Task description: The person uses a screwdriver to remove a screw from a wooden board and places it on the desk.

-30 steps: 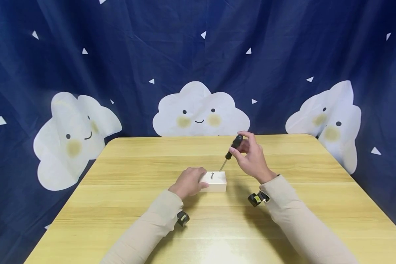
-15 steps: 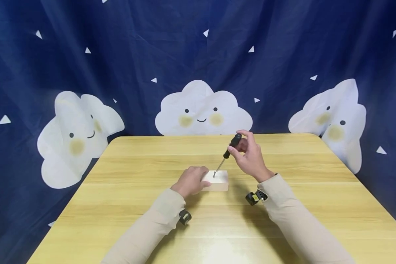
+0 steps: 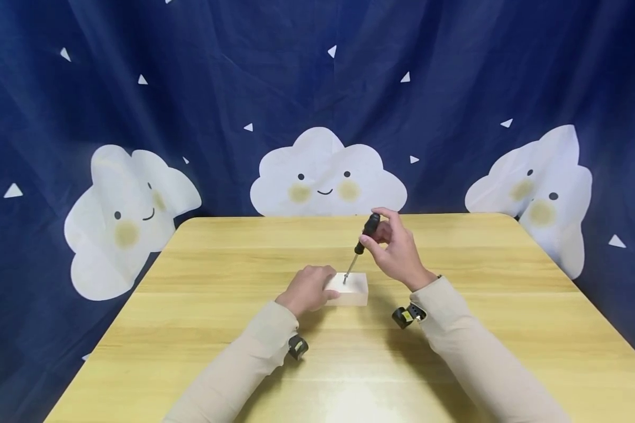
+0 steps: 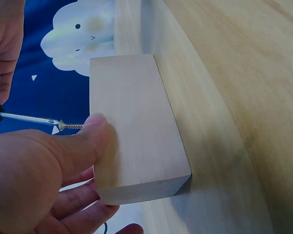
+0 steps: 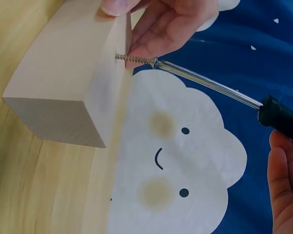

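A pale wooden block [image 3: 354, 288] lies on the table, gripped at its left end by my left hand [image 3: 308, 289], thumb on the near side and fingers beyond. From the block's top face stands a screw [image 5: 136, 59], its thread still largely exposed in the right wrist view. My right hand [image 3: 397, 249] holds a black-handled screwdriver [image 3: 369, 230] between thumb and fingers. The screwdriver slants down to the left, and its metal shaft [image 5: 210, 84] meets the screw head. In the left wrist view the shaft tip also touches the screw [image 4: 71, 126].
The wooden table [image 3: 217, 258] spreads out around the block. Behind it hangs a dark blue curtain [image 3: 217, 76] with white smiling clouds. Small black devices sit at both wrists, the left device [image 3: 298, 347] and the right device [image 3: 407, 316].
My right hand has brought the screwdriver leftward, from beside the screw onto its head. The left hand keeps its grip on the block, and the head view has shifted slightly.
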### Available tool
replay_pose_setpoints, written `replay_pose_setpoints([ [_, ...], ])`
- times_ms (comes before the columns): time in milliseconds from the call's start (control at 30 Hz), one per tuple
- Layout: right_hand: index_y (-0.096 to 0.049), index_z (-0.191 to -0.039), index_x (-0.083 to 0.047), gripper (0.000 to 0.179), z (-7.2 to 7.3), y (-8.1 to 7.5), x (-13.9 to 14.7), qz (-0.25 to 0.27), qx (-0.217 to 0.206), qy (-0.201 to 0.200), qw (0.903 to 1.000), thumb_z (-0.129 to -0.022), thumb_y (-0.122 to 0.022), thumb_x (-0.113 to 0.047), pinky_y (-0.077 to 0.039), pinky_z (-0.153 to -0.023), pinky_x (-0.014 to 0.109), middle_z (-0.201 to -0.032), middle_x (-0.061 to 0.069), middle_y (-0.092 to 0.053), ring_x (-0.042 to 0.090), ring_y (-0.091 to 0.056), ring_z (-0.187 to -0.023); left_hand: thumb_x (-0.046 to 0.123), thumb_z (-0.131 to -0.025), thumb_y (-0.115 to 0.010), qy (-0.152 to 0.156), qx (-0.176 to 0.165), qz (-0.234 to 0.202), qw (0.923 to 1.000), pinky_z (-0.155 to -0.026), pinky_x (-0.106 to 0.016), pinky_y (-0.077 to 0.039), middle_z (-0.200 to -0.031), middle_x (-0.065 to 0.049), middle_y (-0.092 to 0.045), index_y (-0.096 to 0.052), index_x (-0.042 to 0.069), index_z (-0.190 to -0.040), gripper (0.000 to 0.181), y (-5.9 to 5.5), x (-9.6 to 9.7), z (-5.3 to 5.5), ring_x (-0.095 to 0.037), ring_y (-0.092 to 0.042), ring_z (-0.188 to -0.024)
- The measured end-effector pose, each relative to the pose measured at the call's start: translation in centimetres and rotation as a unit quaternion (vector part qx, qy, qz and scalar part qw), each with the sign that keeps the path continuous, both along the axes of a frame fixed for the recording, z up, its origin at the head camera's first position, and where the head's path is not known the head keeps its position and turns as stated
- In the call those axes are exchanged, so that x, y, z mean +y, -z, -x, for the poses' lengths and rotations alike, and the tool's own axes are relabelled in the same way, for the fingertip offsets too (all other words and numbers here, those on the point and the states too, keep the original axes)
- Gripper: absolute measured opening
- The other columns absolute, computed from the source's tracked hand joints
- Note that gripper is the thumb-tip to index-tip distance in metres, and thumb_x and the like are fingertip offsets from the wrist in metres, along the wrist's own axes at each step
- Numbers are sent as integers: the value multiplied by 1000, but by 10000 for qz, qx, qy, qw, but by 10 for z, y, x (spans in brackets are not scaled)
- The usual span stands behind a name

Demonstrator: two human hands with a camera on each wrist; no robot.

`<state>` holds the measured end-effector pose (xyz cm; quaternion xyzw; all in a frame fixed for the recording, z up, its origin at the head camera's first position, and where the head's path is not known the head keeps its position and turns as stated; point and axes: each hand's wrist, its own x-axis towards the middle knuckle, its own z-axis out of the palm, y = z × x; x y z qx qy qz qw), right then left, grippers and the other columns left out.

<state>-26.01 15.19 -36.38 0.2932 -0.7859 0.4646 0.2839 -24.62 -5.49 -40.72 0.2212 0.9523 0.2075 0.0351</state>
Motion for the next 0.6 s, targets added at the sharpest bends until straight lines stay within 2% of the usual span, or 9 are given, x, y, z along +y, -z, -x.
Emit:
replay_pose_setpoints([
  [233, -41, -130, 0, 57, 1, -5, -3, -238, 214, -28, 9995, -83, -74, 2, -54, -54, 33, -79, 10, -67, 17, -65, -64, 28, -85, -76, 4, 35, 140, 9999, -94, -41, -49, -116, -12, -67, -61, 3, -124, 48, -4, -1, 1, -29, -62, -105],
  [600, -42, -129, 0, 56, -1, -6, -4, -316, 198, 29, 9993, -83, -74, 3, -55, -56, 34, -78, 9, -67, 16, -65, -64, 29, -86, -75, -44, -51, 76, 9999, -97, -42, -47, -120, -12, -65, -60, 4, -126, 49, -3, 0, 0, -30, -61, -109],
])
